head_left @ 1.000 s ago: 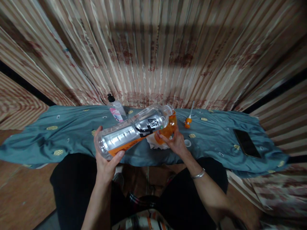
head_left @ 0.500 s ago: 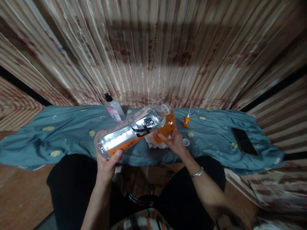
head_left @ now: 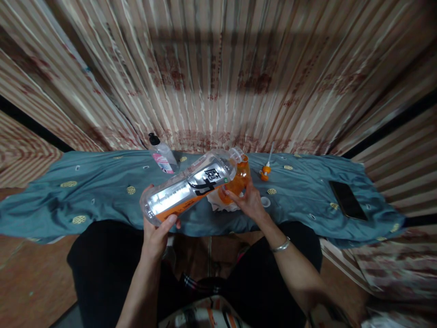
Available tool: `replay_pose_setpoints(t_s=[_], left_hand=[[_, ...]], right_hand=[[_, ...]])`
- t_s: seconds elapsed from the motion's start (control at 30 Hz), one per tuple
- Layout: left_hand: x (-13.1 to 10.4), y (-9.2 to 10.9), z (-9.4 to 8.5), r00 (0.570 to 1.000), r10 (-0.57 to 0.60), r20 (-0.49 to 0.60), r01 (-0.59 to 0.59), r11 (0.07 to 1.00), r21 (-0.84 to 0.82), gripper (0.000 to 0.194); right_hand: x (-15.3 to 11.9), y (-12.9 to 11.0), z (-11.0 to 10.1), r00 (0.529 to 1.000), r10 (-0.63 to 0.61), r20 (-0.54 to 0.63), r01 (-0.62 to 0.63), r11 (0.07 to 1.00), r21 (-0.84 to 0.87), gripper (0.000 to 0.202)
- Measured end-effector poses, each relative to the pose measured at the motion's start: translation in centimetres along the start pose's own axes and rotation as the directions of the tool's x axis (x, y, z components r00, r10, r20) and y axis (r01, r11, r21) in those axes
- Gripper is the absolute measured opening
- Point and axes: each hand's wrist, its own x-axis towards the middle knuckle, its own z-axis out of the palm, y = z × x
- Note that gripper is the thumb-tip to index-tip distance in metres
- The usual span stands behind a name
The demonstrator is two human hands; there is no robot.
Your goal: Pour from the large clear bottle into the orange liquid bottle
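Note:
My left hand (head_left: 157, 234) is wrapped around the base of a large clear plastic bottle (head_left: 186, 187) with a silver and orange label. The bottle is tilted, its open neck up to the right at the mouth of a small orange bottle (head_left: 239, 177). My right hand (head_left: 251, 200) grips that orange bottle, which leans as well. Whether liquid passes between them I cannot make out. Under the orange bottle lies crumpled white tissue (head_left: 220, 202). An orange pump top (head_left: 265, 172) with a clear tube lies just beyond my right hand, and a small translucent cap (head_left: 265, 202) is beside my wrist.
A clear pump bottle (head_left: 164, 157) with a black top and pink label stands at the back left. A black phone (head_left: 348, 200) lies on the right. Teal patterned cloth (head_left: 102, 182) covers the narrow surface, with a striped curtain (head_left: 218, 82) behind.
The base of the large bottle and my left hand have shifted slightly right, and its label has turned a little. My right hand and the orange bottle stay nearly still.

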Motion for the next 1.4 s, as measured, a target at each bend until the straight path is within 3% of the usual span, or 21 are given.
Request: replay_pose_setpoints(t_s=[0.4,0.8,1.4], left_hand=[[0.3,0.9,2.0,0.998,-0.069,-0.007,0.068,0.992,-0.103,0.08],[0.2,1.0,1.6,0.998,-0.027,-0.055,0.018,0.988,-0.151,0.079],[-0.3,0.8,1.0,0.99,0.006,-0.142,-0.02,0.995,-0.094,0.08]], right_hand=[[-0.1,0.1,0.1,0.999,-0.046,-0.014,0.045,0.999,-0.023,0.087],[-0.1,-0.3,-0.1,0.997,-0.075,0.031,0.074,0.996,0.042,0.081],[-0.1,-0.5,0.0,0.999,-0.039,0.029,0.04,0.999,-0.009,0.087]])
